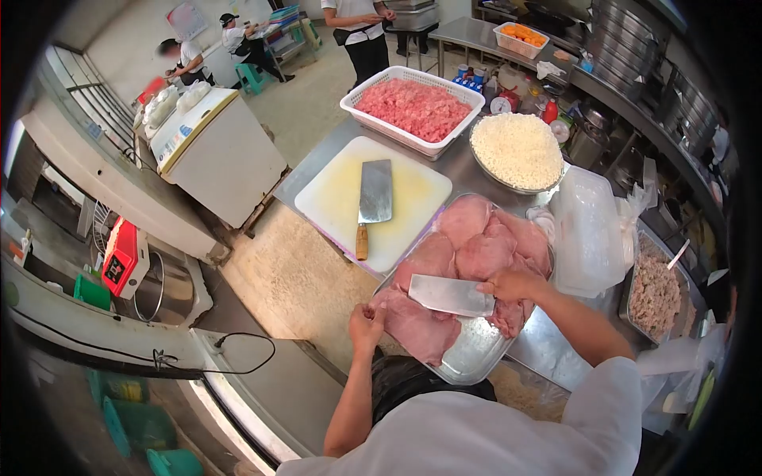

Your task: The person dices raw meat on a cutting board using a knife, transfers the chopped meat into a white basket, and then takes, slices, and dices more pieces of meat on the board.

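My right hand (514,287) is closed around the handle end of a cleaver (446,295), whose broad blade lies flat over raw meat slices (486,247). These large pink slices overlap in a metal tray (468,353), its bare bottom showing at the near end. My left hand (367,327) has its fingers curled together at the tray's left edge, beside the nearest slice (417,329); whether it pinches the meat is hidden. A second cleaver (375,194) with a wooden handle rests on a white cutting board (317,194) beyond the tray.
A white basket of ground meat (413,109) and a bowl of white granules (517,151) stand at the back. To the right are a translucent plastic box (587,230) and a tray of minced filling (655,293). A white chest freezer (226,159) and several people occupy the background.
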Available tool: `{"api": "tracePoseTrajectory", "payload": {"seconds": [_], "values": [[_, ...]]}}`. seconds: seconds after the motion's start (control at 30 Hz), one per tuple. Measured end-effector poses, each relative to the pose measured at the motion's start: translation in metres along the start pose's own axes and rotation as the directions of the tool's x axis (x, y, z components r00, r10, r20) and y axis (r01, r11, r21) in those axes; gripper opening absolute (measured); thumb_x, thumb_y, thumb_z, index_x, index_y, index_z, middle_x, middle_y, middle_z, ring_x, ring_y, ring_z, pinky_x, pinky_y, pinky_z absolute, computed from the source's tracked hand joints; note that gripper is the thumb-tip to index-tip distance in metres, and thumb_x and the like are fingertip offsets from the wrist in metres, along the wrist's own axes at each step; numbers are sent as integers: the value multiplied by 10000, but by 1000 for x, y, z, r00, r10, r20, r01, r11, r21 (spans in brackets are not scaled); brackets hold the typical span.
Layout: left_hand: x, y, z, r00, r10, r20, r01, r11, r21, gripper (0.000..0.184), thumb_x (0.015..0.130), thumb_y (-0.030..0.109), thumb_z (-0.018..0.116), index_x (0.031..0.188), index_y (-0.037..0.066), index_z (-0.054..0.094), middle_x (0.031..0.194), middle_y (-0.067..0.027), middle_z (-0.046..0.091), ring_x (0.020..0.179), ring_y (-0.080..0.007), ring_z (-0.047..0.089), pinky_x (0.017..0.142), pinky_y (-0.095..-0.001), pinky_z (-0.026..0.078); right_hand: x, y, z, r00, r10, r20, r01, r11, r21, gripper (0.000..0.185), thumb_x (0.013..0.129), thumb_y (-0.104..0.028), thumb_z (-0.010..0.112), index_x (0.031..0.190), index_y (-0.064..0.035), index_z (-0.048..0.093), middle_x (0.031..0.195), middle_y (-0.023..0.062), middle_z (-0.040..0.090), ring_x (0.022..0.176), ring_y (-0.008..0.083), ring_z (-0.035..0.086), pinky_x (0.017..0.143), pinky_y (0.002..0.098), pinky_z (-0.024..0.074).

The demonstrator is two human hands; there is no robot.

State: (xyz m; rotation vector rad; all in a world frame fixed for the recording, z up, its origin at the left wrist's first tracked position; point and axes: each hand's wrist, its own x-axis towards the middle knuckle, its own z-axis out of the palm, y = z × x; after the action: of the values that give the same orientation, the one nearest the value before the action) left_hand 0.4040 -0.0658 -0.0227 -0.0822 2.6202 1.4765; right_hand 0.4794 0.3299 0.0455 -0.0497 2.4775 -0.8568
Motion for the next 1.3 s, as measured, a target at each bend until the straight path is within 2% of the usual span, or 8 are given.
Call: {"api": "tracePoseTrajectory", "payload": {"seconds": [0.17, 0.27, 0.37, 0.47, 0.57, 0.97, 1.07, 1.3], "values": [[-4, 38, -11, 984, -142, 108, 159, 972, -174, 477, 923, 363, 827, 1070, -63, 670, 827, -81, 669, 716, -164, 640, 564, -320, 503, -52, -42, 12, 965, 255, -64, -207, 886, 415, 516, 1049, -490, 577, 1020, -4, 750, 940, 222, 764, 820, 399, 734, 792, 492, 569], [3, 25, -2, 969, -221, 115, 247, 907, -340, 495, 919, 364, 838, 1099, -58, 652, 831, -49, 633, 648, -124, 578, 523, -273, 460, -71, -44, 58, 878, 63, -475, 23, 985, 173, 499, 1003, -458, 648, 1108, 30, 675, 927, 272, 741, 808, 446, 732, 757, 535, 569], [5, 36, -4, 938, -297, 177, 345, 846, -407, 511, 919, 344, 842, 1176, -49, 641, 919, -70, 654, 641, -129, 581, 509, -263, 459, -71, -59, 111, 901, 144, -409, -109, 988, 108, 519, 1001, -399, 643, 1204, 68, 541, 875, 325, 705, 826, 518, 708, 746, 612, 546], [6, 46, -7, 891, -242, 384, 420, 758, -499, 523, 889, 281, 871, 1218, -35, 615, 1008, -85, 660, 760, -162, 633, 645, -286, 535, -68, -94, 136, 878, 222, -424, -127, 962, 241, 495, 1019, -367, 627, 1206, 78, 517, 839, 333, 693, 813, 537, 696, 721, 627, 538], [-23, 75, 24, 998, -15, 56, 41, 867, -496, 544, 864, 191, 880, 1262, -22, 576, 1103, -108, 651, 946, -206, 660, 840, -336, 572, -69, -102, 151, 849, 237, -471, -94, 947, 308, 475, 1030, -353, 621, 1208, 75, 517, 816, 334, 688, 804, 541, 693, 705, 625, 536], [-1, 87, -13, 953, 6, 302, 239, 598, -765, 573, 855, 172, 809, 1344, -7, 570, 1272, -163, 662, 1168, -283, 663, 1019, -409, 555, -93, -102, 130, 755, 376, -537, 41, 790, 611, 366, 914, -243, 790, 1117, 11, 621, 838, 283, 666, 803, 471, 692, 697, 559, 508], [19, 98, -39, 934, -36, 356, 331, 467, -820, 609, 905, 272, 737, 1411, -14, 552, 1319, -179, 656, 1214, -322, 654, 1067, -448, 540, -90, -112, 117, 468, 278, -839, 52, 939, 340, 464, 907, -222, 790, 1258, 40, 634, 985, 279, 692, 920, 448, 700, 792, 536, 534], [101, 62, -78, 937, 61, 344, 290, 412, -864, 592, 971, 353, 626, 1434, -4, 541, 1388, -190, 627, 1314, -358, 594, 1144, -488, 476, -47, -94, 109, 398, 249, -883, -133, 968, 213, 470, 871, -76, 736, 1326, -5, 645, 1209, 253, 627, 1094, 454, 626, 909, 537, 501]]}}
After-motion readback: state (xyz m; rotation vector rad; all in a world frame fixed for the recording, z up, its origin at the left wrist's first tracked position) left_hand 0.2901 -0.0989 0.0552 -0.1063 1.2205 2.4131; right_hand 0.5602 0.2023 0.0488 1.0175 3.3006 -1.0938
